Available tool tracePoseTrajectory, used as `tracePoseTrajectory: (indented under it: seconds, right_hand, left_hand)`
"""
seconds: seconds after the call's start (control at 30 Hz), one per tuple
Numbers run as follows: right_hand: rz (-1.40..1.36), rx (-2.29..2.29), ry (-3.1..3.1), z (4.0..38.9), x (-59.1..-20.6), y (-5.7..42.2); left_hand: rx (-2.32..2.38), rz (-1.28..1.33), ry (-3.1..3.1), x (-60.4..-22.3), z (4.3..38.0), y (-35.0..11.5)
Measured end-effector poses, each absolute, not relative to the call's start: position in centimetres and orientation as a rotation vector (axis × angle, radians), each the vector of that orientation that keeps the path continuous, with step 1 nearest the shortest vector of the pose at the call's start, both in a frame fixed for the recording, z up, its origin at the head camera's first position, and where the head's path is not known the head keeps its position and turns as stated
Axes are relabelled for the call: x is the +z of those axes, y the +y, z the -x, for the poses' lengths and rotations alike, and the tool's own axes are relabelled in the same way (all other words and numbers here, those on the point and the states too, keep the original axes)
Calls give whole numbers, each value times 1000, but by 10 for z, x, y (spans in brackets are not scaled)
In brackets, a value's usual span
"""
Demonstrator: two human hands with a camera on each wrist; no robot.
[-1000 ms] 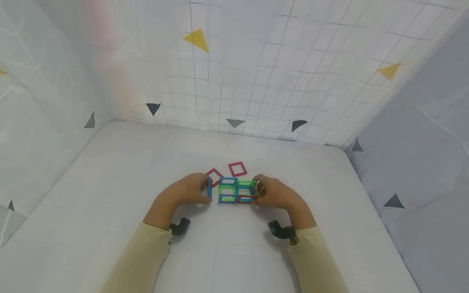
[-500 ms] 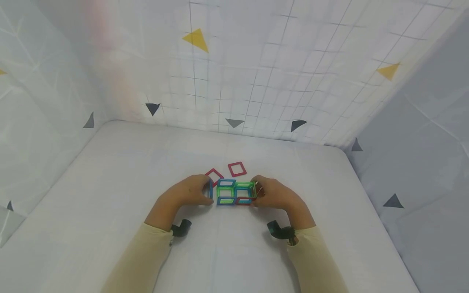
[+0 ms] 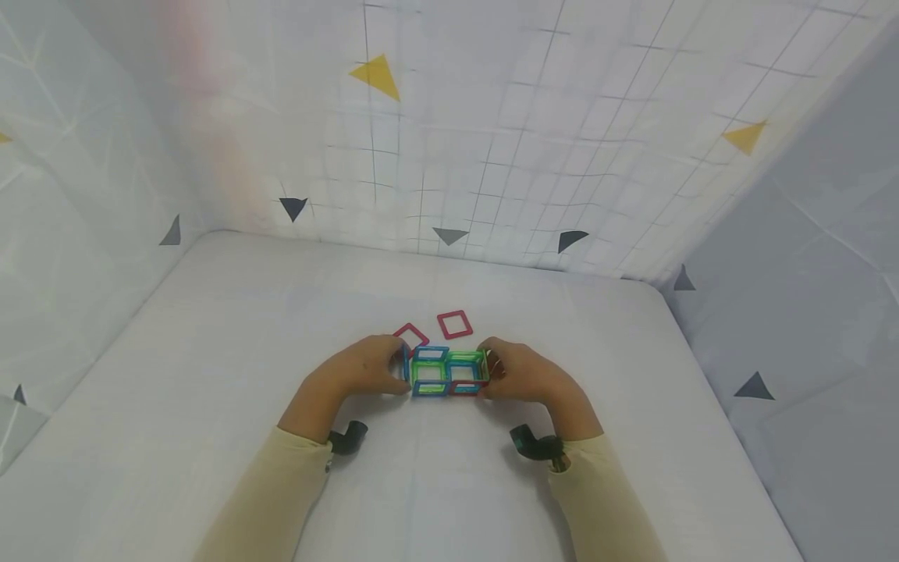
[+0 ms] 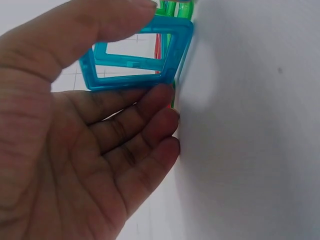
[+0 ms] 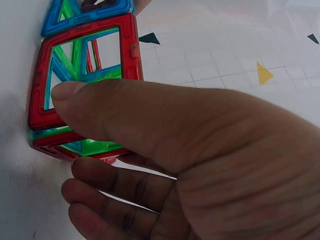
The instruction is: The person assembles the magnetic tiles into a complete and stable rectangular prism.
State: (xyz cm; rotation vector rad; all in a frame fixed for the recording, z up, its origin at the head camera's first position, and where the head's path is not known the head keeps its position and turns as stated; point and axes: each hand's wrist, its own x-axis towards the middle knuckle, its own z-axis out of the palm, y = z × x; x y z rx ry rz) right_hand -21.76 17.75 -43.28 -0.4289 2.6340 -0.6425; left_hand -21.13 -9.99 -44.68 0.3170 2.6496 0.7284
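My left hand (image 3: 365, 365) pinches a blue square magnetic tile (image 4: 180, 50) upright between thumb and fingers. Just right of it, on the table, stands a low open-topped structure of magnetic tiles (image 3: 449, 382), two cells wide, with blue, green and red walls. The held tile is right at its left end. My right hand (image 3: 527, 371) grips the structure's right end, its thumb on the red front tile (image 5: 131, 47) and the other fingers behind. In the right wrist view, the red tile stands beside a blue one (image 5: 75, 20).
Two loose red square tiles lie flat behind the structure, one red tile (image 3: 419, 332) near my left fingers and another red tile (image 3: 460, 335) farther right. The white table (image 3: 435, 499) meets a grid-patterned cloth wall (image 3: 449, 195) at the back.
The structure has slid slightly left and nearer with my right hand. My left hand's blue tile has shifted slightly right, and the gap between it and the structure has closed.
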Motion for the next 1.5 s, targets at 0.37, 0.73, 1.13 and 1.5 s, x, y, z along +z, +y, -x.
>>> tracePoseTrajectory:
  seconds: [0.37,0.73,1.13,1.5]
  right_hand:
    - [450,-651,2633,217,-434,176]
    - [448,-654,2632,216,-433,176]
    - [435,-650,2649,217,-433,177]
    - [438,-668,2630,218,-433,177]
  left_hand:
    - [733,-335,2629,-446,208,-98]
    - [744,-355,2622,-444,208,-98]
    - [768,-304,2619,-441,207,-98]
    - [763,-337,2634,-444,207,-97]
